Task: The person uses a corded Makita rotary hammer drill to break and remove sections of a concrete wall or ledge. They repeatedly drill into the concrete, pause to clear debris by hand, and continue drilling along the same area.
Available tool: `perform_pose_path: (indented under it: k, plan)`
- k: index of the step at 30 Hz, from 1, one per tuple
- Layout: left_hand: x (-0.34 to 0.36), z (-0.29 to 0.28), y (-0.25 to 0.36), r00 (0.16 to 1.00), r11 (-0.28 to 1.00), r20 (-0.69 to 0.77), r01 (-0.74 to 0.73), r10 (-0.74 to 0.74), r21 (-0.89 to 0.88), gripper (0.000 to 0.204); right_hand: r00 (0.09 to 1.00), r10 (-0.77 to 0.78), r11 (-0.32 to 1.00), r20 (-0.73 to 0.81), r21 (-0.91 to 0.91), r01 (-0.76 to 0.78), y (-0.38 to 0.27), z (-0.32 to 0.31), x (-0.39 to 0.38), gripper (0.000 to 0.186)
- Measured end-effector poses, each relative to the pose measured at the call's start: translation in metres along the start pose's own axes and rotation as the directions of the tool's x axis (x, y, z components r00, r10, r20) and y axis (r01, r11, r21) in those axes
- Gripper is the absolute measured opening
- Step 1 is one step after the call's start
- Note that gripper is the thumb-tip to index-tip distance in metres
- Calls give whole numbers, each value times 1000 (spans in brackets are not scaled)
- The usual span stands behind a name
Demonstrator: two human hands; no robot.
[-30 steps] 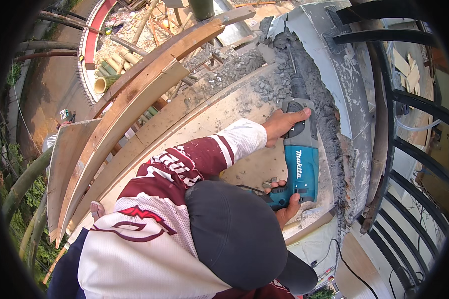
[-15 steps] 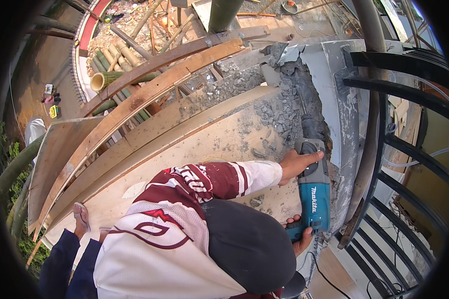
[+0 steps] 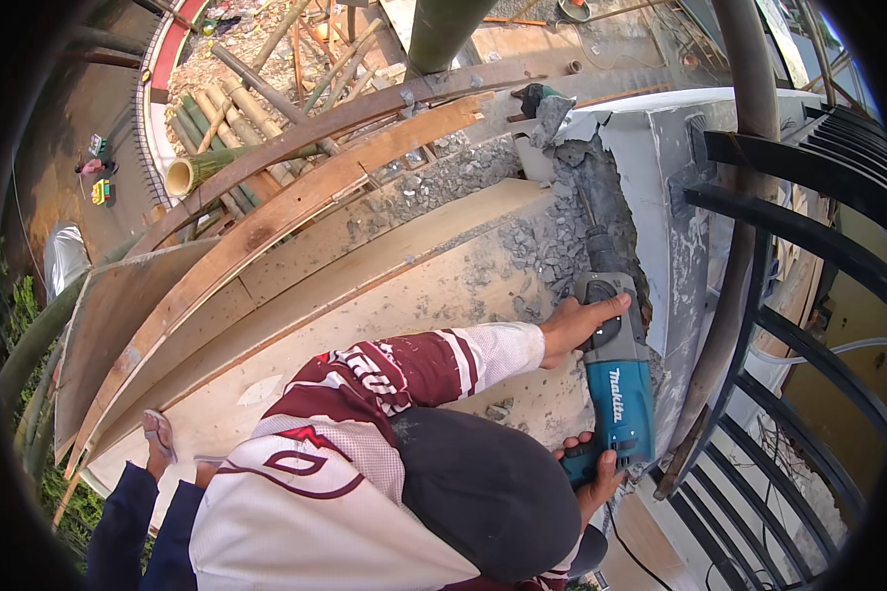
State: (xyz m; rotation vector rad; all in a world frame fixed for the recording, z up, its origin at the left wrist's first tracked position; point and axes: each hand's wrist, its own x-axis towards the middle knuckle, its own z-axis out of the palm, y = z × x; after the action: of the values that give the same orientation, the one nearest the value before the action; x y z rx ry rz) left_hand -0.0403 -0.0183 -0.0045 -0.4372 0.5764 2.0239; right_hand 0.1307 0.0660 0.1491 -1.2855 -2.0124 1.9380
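Note:
My left hand (image 3: 586,325) is closed over the grey front housing of a teal and grey hammer drill (image 3: 616,394), my maroon and white sleeve reaching across the board. My right hand (image 3: 601,478) grips the rear handle, partly hidden by my dark-clothed knee (image 3: 483,492). The drill's long bit (image 3: 589,197) points away from me into a rough channel of broken grey concrete beside a cracked white edge (image 3: 650,227); its tip is hard to make out among the debris. Loose rubble (image 3: 537,246) lies on the pale plywood (image 3: 384,295) left of the drill.
Black metal railings (image 3: 788,227) and a pole (image 3: 744,89) line the right. Curved timber boards (image 3: 266,217) border the left, with bamboo (image 3: 241,108) and debris below. Another person's sandalled foot (image 3: 158,433) is at lower left. A cord (image 3: 631,552) trails below the drill.
The view has tilted, showing more of the ground and scaffold at the top. The drill sits slightly farther forward along the broken channel, with both my hands still on it.

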Motion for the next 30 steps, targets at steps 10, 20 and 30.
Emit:
perform_pose_path:
  k: [10,20,30]
  plan:
    - [31,-30,30,967,884,179,-80,181,-461,61,980,-177,929,92,-312,197,-28,62,36,50]
    - [31,-32,7,988,936,113,-62,107,-346,77,990,-100,986,99,-127,112,-13,49,14,61]
    - [-23,26,-12,993,987,9,-115,117,-113,65,999,-49,999,-5,-5,49,-14,1,-35,72]
